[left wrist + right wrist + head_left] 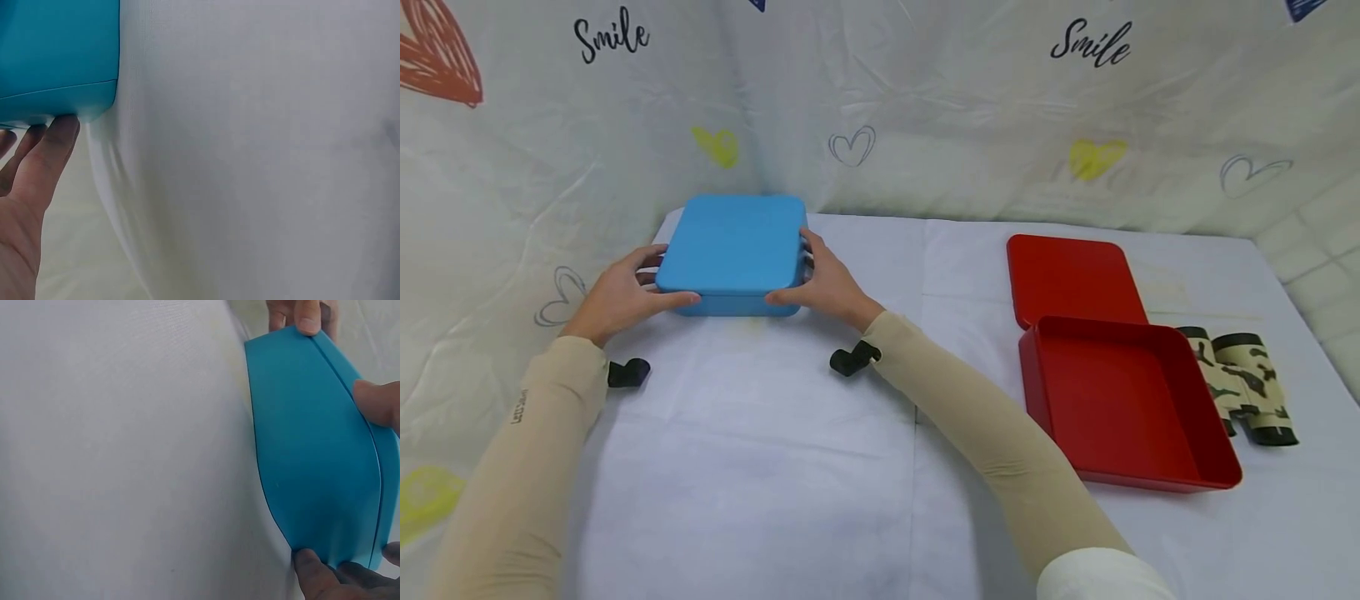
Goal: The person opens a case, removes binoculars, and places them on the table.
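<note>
A blue lidded box stands at the back left of the table, its lid closed. My left hand holds its left side, thumb on the front left corner. On the opposite side my right hand grips the box, thumb on the front face and fingers along the right side. The left wrist view has the left hand's fingers against the box wall. Both hands touch the blue box in the right wrist view, where the seam under the lid shows.
An open red box with a bare inside stands at the right. Its red lid lies flat behind it. Camouflage-patterned binoculars lie beside the red box. A printed sheet hangs along the back edge of the white-covered table.
</note>
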Motion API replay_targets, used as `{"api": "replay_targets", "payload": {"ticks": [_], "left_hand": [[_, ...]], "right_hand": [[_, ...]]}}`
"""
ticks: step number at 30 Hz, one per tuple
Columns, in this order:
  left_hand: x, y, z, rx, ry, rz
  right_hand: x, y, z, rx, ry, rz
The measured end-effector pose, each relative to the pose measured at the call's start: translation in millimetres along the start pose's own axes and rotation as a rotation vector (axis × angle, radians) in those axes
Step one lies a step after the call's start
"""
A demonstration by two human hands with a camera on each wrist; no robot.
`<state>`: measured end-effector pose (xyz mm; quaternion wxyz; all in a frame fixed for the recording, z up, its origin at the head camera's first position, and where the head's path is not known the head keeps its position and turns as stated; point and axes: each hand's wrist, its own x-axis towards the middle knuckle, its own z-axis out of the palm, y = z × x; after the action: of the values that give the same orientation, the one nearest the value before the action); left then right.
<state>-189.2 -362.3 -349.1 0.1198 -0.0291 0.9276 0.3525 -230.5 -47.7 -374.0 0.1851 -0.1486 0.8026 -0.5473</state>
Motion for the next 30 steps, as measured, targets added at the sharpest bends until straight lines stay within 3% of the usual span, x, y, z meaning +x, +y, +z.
{"api": "replay_targets", "payload": {"ticks": [30], "left_hand": [[-18.5,11.6,14.4,0.026,-0.003,0.034]], "right_hand": [[-28.4,7.1,-4.9,0.02,0.013,-0.002]]}}
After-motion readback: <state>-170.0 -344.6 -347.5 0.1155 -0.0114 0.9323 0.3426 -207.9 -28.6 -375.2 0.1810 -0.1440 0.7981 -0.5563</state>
